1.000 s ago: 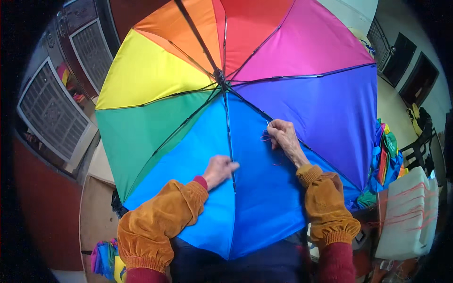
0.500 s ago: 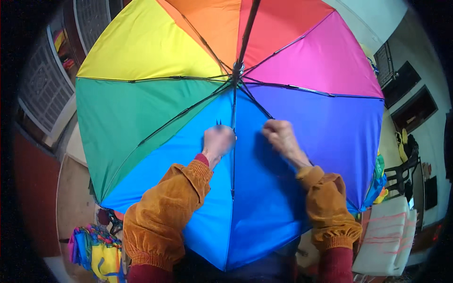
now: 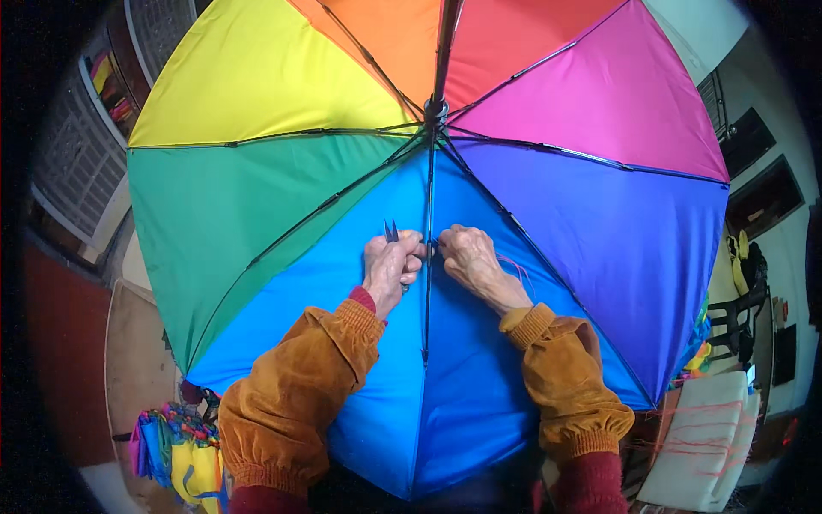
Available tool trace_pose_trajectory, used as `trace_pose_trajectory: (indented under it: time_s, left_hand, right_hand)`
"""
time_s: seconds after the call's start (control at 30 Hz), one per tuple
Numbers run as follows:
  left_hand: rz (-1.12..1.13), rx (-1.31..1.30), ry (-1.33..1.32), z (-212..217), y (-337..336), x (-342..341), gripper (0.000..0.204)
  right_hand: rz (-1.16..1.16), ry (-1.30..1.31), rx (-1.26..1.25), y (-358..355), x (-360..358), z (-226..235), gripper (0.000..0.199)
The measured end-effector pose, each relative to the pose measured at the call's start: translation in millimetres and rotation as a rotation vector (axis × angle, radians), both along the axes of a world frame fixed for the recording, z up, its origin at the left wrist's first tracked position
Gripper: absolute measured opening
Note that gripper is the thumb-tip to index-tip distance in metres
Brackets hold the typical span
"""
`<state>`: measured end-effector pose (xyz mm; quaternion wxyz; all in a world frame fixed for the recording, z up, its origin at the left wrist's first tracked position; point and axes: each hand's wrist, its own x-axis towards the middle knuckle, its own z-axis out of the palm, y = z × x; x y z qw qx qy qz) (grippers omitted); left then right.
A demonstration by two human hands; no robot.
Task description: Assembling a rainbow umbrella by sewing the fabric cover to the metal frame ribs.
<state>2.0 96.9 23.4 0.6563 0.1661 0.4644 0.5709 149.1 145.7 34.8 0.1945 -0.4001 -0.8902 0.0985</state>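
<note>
The open umbrella (image 3: 462, 206) lies with its inside toward the person, and its hub (image 3: 435, 113) serves as the landmark. Straight below the hub runs the middle rib (image 3: 426, 325), its long axis leading from the hub down toward the person, between the two blue panels. It passes between the hands, a little below the hub: the left hand (image 3: 392, 264) is just left of it, the right hand (image 3: 476, 264) just right. Neither hand is plainly nearer; the fingers of both come up to the rib, though whether each one touches it I cannot tell.

The left hand is curled closed around small snips (image 3: 391, 231), whose two dark points stick up toward the hub's level. The right hand has its fingertips pinched together at the rib; pink thread (image 3: 519, 270) trails out beside its wrist, below and right of the hub. Whether a needle sits in that pinch is hidden.

Half a second ago the right hand was farther right, by the side rib (image 3: 509, 216) that slants down and right from the hub; now it is at the middle rib, opposite the left hand. The left hand was blurred and is now sharp, and the thread shows more clearly.
</note>
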Motion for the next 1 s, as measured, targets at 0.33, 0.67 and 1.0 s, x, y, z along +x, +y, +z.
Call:
trace_pose_trajectory:
  time_s: [0.33,0.67,1.0]
  left_hand:
    - [-0.074,0.036,-0.133,-15.9,9.0,-1.0,0.009]
    - [-0.046,0.033,-0.035,-0.6,12.2,3.5,0.013]
    - [0.171,0.104,0.018,-18.2,13.2,4.5,0.014]
  right_hand:
    - [0.105,0.1,0.008,8.3,-5.9,-5.9,0.003]
    - [-0.086,0.349,0.132,-0.5,-16.9,-12.5,0.011]
    - [-0.154,0.246,-0.439,0.6,12.9,30.9,0.014]
